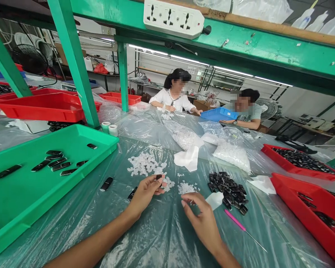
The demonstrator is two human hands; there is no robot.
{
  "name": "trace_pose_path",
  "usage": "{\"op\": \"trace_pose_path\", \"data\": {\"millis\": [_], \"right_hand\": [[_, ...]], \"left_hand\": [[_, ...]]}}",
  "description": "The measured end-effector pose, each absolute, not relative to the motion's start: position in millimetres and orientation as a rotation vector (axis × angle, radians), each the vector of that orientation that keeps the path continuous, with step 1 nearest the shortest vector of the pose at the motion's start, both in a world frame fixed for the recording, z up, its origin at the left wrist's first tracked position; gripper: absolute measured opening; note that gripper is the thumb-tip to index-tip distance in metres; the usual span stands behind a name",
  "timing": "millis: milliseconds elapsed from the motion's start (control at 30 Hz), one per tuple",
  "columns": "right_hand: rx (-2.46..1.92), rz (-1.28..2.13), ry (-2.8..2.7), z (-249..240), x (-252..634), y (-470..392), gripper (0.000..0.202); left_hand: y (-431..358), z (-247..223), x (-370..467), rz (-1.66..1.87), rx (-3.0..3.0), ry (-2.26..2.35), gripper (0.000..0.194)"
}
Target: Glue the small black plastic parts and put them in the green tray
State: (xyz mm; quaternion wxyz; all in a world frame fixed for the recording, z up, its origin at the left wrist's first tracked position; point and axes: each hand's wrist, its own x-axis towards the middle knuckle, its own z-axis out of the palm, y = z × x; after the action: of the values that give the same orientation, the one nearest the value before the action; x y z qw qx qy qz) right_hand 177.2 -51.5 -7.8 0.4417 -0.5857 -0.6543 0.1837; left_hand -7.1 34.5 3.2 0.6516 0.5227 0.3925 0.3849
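Between thumb and fingers my left hand (145, 191) pinches a small black piece (159, 177), beside a pile of white pieces (146, 164). My right hand (201, 216) has thumb and index finger curved toward each other near a heap of tiny white bits (187, 187); whether a tiny bit sits at its fingertips is too small to tell. Just beyond that hand lies a white squeeze bottle (214, 200), partly covered by it. A heap of black pieces (229, 190) lies to the right, above a pink-handled tool (235, 219). Single black pieces (106, 184) lie left of my left hand.
A green tray (30, 219) with several black pieces fills the left. Red trays (296, 197) stand at the right. Plastic bags of white pieces (231, 154) lie farther back. Two people sit across the table, near a blue tray (219, 113). A green frame (80, 70) crosses above.
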Motion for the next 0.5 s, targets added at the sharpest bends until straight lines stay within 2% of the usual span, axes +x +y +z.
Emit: {"op": "trace_pose_path", "data": {"millis": [100, 300, 500], "right_hand": [[-1.460, 0.572, -1.610, -6, 170, -46, 0.018], [-1.439, 0.210, -2.099, -8, 162, -18, 0.031], [-1.430, 0.132, -2.151, -25, 149, 8, 0.027]], "left_hand": [[34, 4, -7, 0.884, 1.177, 0.906, 0.043], [32, 5, -6, 0.926, 1.126, 0.867, 0.044], [30, 6, -4, 0.907, 1.068, 0.824, 0.044]]}}
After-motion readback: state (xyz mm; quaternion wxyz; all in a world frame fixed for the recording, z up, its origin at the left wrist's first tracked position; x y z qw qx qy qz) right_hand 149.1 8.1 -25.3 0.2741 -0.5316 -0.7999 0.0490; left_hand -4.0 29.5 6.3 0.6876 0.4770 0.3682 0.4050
